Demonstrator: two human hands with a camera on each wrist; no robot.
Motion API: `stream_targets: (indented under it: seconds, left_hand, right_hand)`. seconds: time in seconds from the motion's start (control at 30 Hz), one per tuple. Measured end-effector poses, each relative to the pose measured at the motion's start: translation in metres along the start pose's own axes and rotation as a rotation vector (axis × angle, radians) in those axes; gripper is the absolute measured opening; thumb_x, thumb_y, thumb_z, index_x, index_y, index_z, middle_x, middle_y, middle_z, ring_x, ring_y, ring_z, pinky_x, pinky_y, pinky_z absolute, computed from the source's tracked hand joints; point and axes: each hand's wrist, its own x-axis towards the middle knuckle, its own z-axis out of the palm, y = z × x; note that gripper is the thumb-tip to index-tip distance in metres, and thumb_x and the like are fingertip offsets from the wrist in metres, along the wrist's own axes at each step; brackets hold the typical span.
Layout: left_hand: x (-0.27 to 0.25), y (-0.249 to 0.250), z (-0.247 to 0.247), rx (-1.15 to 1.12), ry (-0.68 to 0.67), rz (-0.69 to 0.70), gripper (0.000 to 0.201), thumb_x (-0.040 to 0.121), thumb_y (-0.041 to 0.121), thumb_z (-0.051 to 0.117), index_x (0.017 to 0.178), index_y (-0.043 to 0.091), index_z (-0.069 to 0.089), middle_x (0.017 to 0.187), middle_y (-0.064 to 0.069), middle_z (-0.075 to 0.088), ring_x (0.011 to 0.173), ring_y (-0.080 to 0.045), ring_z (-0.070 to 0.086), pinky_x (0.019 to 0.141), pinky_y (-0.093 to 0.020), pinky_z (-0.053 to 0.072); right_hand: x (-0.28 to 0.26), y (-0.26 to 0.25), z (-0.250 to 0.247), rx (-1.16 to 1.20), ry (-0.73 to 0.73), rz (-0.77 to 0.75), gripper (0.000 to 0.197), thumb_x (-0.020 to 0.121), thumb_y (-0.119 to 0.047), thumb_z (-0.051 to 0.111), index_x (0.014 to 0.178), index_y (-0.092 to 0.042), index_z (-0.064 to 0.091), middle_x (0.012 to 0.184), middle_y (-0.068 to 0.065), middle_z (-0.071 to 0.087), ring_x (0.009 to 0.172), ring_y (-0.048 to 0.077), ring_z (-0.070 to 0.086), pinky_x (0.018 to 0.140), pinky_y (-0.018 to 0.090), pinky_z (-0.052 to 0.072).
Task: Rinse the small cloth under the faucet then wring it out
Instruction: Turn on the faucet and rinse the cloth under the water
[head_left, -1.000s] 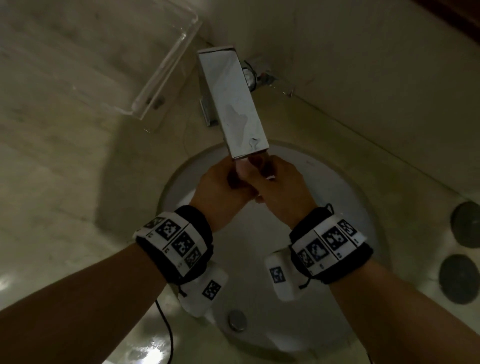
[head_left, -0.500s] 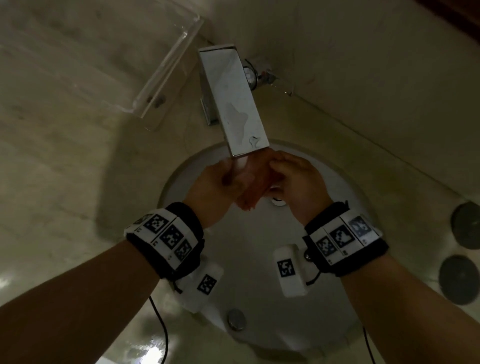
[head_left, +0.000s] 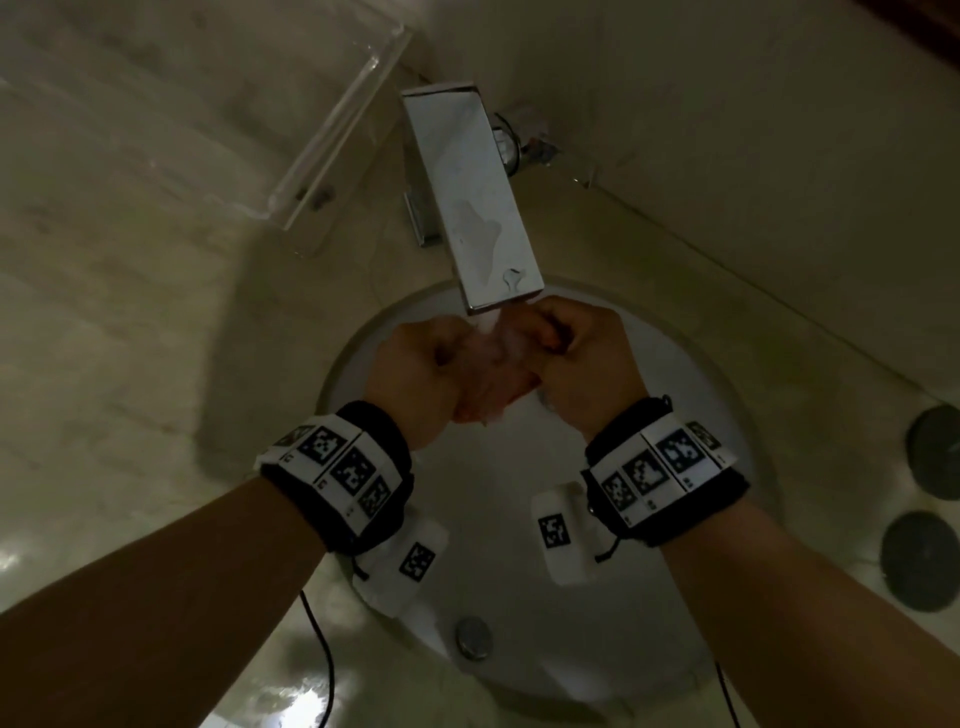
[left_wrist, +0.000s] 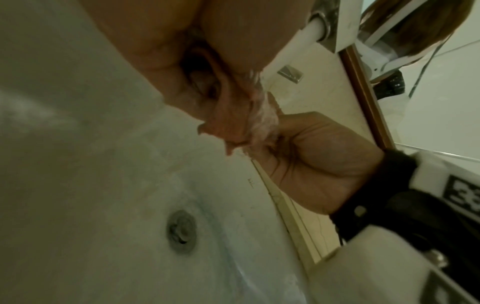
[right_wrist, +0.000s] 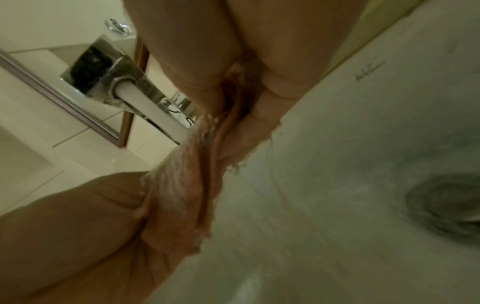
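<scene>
A small pink cloth (head_left: 493, 384) hangs bunched between both hands over the round white sink (head_left: 691, 395). Water runs from the flat chrome faucet (head_left: 470, 197) onto the cloth (left_wrist: 233, 123). My left hand (head_left: 415, 364) grips the cloth's left end in a fist. My right hand (head_left: 582, 348) grips its right end, fingers curled round it. In the right wrist view the wet cloth (right_wrist: 187, 185) stretches in folds between the two hands, with the stream striking its top. The fingertips of both hands are hidden inside the folds.
The drain (head_left: 472, 636) sits at the near side of the basin. A clear acrylic shelf (head_left: 332, 135) juts out left of the faucet. Two dark round discs (head_left: 932, 460) lie on the counter at the right. A mirror edge (left_wrist: 363, 82) stands behind.
My hands have drawn apart, stretching the pink cloth out between them under the stream. It was hidden in the clasped hands one second ago.
</scene>
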Motion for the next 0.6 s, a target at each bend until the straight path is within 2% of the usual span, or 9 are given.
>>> stream_targets:
  seconds: [0.07,0.1,0.17,0.27,0.33,0.4,0.5,0.57,0.6]
  left_hand:
    - [-0.001,0.001,-0.001,-0.109,0.010,-0.020,0.013,0.087,0.020,0.070,0.074,0.017,0.066,0.058,0.009,0.066,0.054,-0.006,0.063,0.051,-0.022,0.051]
    - [0.000,-0.001,-0.001,-0.139,0.013,-0.031,0.014,0.083,0.027,0.072,0.089,0.015,0.069,0.072,0.004,0.071,0.067,-0.012,0.069,0.060,-0.029,0.057]
    - [0.001,-0.002,0.000,-0.160,0.046,-0.033,0.042,0.077,0.043,0.073,0.110,0.019,0.066,0.098,-0.005,0.071,0.092,-0.024,0.069,0.079,-0.041,0.058]
    - [0.002,0.003,0.003,-0.289,0.101,-0.182,0.040,0.074,0.061,0.064,0.084,0.022,0.064,0.094,-0.004,0.066,0.091,-0.025,0.064,0.087,-0.043,0.053]
    - [0.003,0.008,0.005,-0.425,0.070,-0.342,0.035,0.089,0.054,0.053,0.083,0.022,0.064,0.094,-0.006,0.068,0.093,-0.025,0.065,0.093,-0.047,0.053]
    - [0.000,0.010,0.004,-0.509,-0.028,-0.386,0.039,0.099,0.047,0.041,0.094,0.020,0.070,0.093,-0.005,0.075,0.092,-0.024,0.070,0.087,-0.043,0.056]
    - [-0.001,0.004,0.003,-0.529,-0.074,-0.316,0.031,0.099,0.032,0.051,0.103,0.007,0.070,0.089,-0.012,0.072,0.082,-0.029,0.070,0.076,-0.039,0.058]
    - [0.000,-0.002,0.003,-0.474,-0.066,-0.271,0.020,0.096,0.018,0.057,0.102,0.002,0.067,0.086,-0.016,0.069,0.075,-0.029,0.067,0.063,-0.034,0.057]
    - [0.000,-0.004,0.004,-0.454,-0.053,-0.262,0.019,0.094,0.014,0.059,0.106,0.003,0.068,0.092,-0.017,0.071,0.079,-0.030,0.068,0.063,-0.034,0.056]
  right_hand:
    - [0.000,-0.005,-0.001,0.087,0.020,0.010,0.029,0.077,-0.004,0.069,0.061,-0.026,0.061,0.052,-0.011,0.054,0.047,0.004,0.049,0.049,0.020,0.039]
    - [-0.001,-0.008,-0.002,0.138,0.022,0.015,0.029,0.078,-0.002,0.069,0.064,-0.026,0.061,0.054,-0.011,0.057,0.050,0.005,0.054,0.050,0.021,0.043]
    - [-0.001,-0.014,-0.004,0.229,0.009,0.012,0.023,0.080,0.005,0.068,0.076,-0.018,0.064,0.062,-0.009,0.064,0.060,0.007,0.064,0.056,0.024,0.051]
    - [-0.007,-0.017,-0.004,0.191,0.008,-0.093,0.020,0.075,0.001,0.074,0.083,-0.016,0.065,0.076,-0.005,0.069,0.076,0.012,0.068,0.069,0.029,0.056]
    - [-0.013,-0.014,-0.001,0.155,-0.014,-0.126,0.024,0.072,0.000,0.077,0.086,-0.017,0.067,0.085,-0.002,0.069,0.084,0.012,0.066,0.076,0.027,0.055]
    - [-0.019,-0.006,0.004,0.094,-0.093,-0.163,0.027,0.069,-0.005,0.080,0.086,-0.022,0.068,0.091,0.001,0.067,0.087,0.015,0.066,0.077,0.033,0.056]
    - [-0.028,0.003,0.004,0.006,-0.251,-0.242,0.030,0.064,-0.013,0.084,0.090,-0.019,0.071,0.098,0.004,0.066,0.093,0.019,0.066,0.084,0.044,0.055]
    - [-0.028,0.003,-0.002,0.056,-0.286,-0.200,0.035,0.063,-0.016,0.085,0.096,-0.018,0.071,0.104,0.004,0.066,0.099,0.017,0.065,0.089,0.041,0.054]
    - [-0.026,0.002,-0.004,0.097,-0.251,-0.147,0.037,0.065,-0.022,0.083,0.099,-0.018,0.069,0.106,0.005,0.067,0.101,0.016,0.064,0.089,0.038,0.054]
